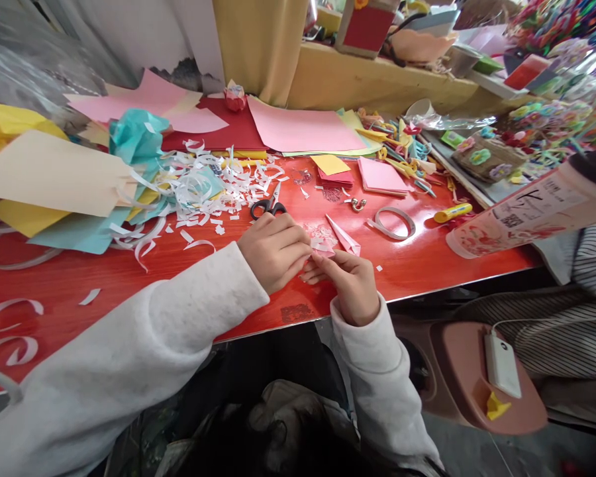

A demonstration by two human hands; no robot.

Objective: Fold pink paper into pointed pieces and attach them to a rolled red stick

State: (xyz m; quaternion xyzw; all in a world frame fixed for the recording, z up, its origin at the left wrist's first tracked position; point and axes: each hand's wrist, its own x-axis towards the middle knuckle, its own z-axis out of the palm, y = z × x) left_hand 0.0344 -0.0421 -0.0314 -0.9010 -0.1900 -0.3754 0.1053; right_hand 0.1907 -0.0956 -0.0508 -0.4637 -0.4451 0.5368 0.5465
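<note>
Over the red table, my left hand and my right hand meet at their fingertips on a small pink piece of folded paper. Both hands are closed on it, and the fingers cover much of it. Just beyond my right hand lies a pink folded paper cone. Black-handled scissors rest past my left hand, blades pointing away. Further back are a stack of pink paper squares and a small pile of red squares with a yellow one on top.
White paper shreds spread over the table's left. A tape roll and a yellow glue stick lie to the right. A tilted cup leans in at the far right. Below, a power bank sits on a stool.
</note>
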